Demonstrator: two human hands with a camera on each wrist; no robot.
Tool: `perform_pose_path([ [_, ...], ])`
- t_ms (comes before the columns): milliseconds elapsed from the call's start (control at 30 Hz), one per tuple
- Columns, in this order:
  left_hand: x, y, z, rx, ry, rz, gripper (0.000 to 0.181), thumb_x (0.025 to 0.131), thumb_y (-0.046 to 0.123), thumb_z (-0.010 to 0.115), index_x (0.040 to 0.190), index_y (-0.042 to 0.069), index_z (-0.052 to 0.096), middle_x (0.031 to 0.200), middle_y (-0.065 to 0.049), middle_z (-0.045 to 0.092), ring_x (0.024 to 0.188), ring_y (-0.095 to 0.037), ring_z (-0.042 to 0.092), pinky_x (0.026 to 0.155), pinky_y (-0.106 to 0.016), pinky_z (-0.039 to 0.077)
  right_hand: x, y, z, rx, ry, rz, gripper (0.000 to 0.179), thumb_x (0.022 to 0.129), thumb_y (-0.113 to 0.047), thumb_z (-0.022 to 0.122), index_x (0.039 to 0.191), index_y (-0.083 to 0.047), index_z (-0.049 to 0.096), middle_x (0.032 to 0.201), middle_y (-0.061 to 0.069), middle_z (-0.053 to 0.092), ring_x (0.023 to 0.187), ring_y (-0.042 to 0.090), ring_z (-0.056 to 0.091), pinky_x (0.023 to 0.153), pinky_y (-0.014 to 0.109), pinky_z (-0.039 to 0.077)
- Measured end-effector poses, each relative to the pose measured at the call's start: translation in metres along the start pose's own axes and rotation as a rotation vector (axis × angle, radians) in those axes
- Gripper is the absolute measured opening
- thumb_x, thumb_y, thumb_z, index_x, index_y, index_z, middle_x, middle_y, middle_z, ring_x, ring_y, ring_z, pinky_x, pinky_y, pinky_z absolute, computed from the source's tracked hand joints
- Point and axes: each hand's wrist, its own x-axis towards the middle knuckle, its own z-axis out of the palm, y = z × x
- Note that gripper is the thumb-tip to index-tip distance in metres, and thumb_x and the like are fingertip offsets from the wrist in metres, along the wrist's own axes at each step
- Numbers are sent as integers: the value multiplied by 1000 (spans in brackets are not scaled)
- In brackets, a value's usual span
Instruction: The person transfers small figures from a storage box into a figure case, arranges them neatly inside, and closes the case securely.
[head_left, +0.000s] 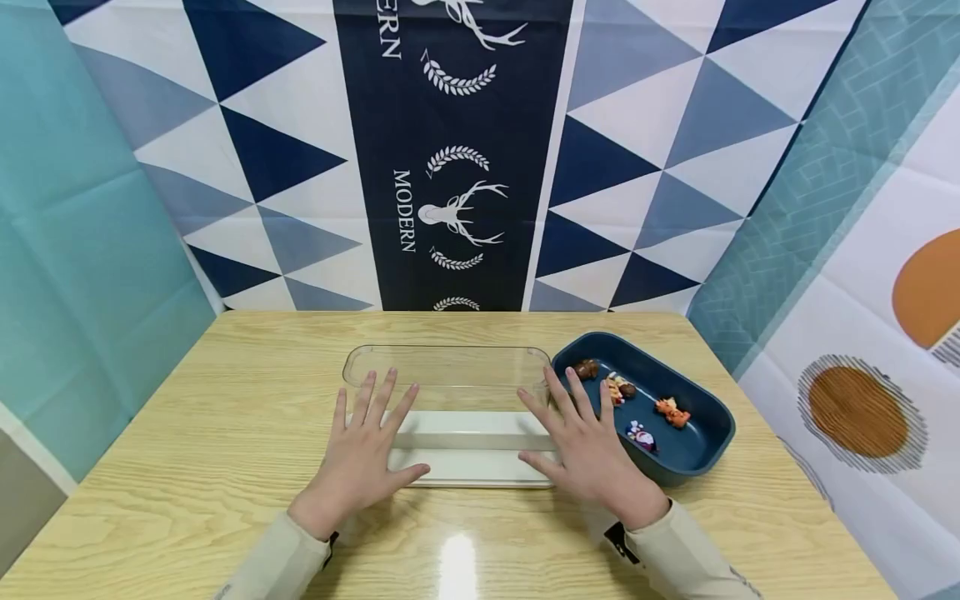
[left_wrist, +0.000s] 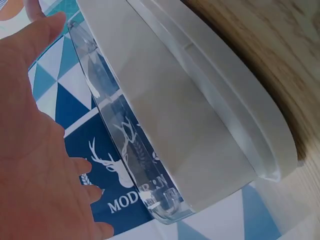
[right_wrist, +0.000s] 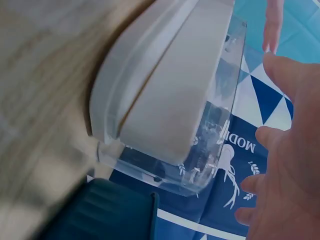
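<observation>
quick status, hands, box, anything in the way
Left hand, right hand: spread, gripping nothing. Box: on table, between hands. Tub: close on right, possible snag.

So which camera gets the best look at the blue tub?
The head view: nearly all of the blue tub shows, with small toys inside. The right wrist view catches only part of its outside; the left wrist view doesn't show it.
</observation>
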Motion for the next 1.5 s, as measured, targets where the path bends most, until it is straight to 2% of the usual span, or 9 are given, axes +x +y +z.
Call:
perform_pose_path([
  [200, -6, -5, 1, -62, -32, -19, 117, 73, 65, 76, 160, 14, 18, 165, -17, 4, 149, -42, 5, 117, -69, 6, 0, 7, -10, -43, 15, -8, 71, 93, -55, 60, 155, -26, 38, 163, 17, 18, 149, 39, 11, 113, 75, 7],
  [400, -14, -13, 0, -138, -33, -40, 122, 69, 57, 83, 160, 11, 17, 165, -17, 6, 148, -44, 8, 117, -69, 9, 0, 17, -21, -76, -12, -22, 67, 97, -48, 60, 155, -24, 38, 162, 17, 19, 148, 40, 13, 116, 70, 3],
  [700, -26, -30, 5, -201, 1, -43, 128, 65, 46, 91, 159, 7, 14, 162, -21, 10, 143, -51, 16, 112, -73, 20, -2, 39, -28, -90, 93, -141, 60, 94, -35, 66, 148, -17, 47, 153, 24, 34, 143, 44, 25, 116, 67, 14],
  [867, -32, -37, 6, -251, -11, -72, 132, 65, 39, 93, 160, 7, 7, 161, -25, 10, 143, -54, 14, 111, -74, 20, 1, 55, -35, -98, 120, -197, 54, 96, -36, 63, 144, -13, 50, 147, 24, 39, 139, 44, 30, 115, 66, 18],
  [1000, -35, -40, 5, -309, -35, -96, 135, 64, 35, 94, 160, 7, 3, 159, -30, 11, 142, -55, 13, 112, -73, 18, 5, 67, -39, -112, 106, -223, 51, 100, -38, 58, 143, -12, 50, 146, 24, 40, 138, 42, 32, 114, 66, 21],
  [1200, -37, -44, 3, -404, -46, -113, 138, 61, 26, 96, 159, 6, 0, 157, -34, 11, 139, -58, 18, 107, -76, 23, 13, 85, -45, -127, 49, -240, 51, 95, -28, 67, 140, -9, 53, 143, 27, 43, 136, 44, 35, 115, 63, 23],
  [1300, -38, -46, 4, -463, -53, -121, 140, 59, 20, 96, 159, 5, -1, 155, -36, 11, 137, -61, 20, 104, -77, 26, 16, 95, -46, -109, 26, -250, 49, 95, -26, 67, 139, -8, 53, 142, 27, 44, 134, 43, 37, 115, 63, 24],
  [1500, -36, -51, 8, -601, -69, -120, 142, 58, 10, 95, 158, 2, -6, 152, -40, 10, 134, -63, 21, 104, -75, 28, 22, 118, -47, -76, 2, -285, 52, 93, -21, 69, 139, -6, 51, 140, 28, 43, 129, 43, 40, 109, 66, 30],
])
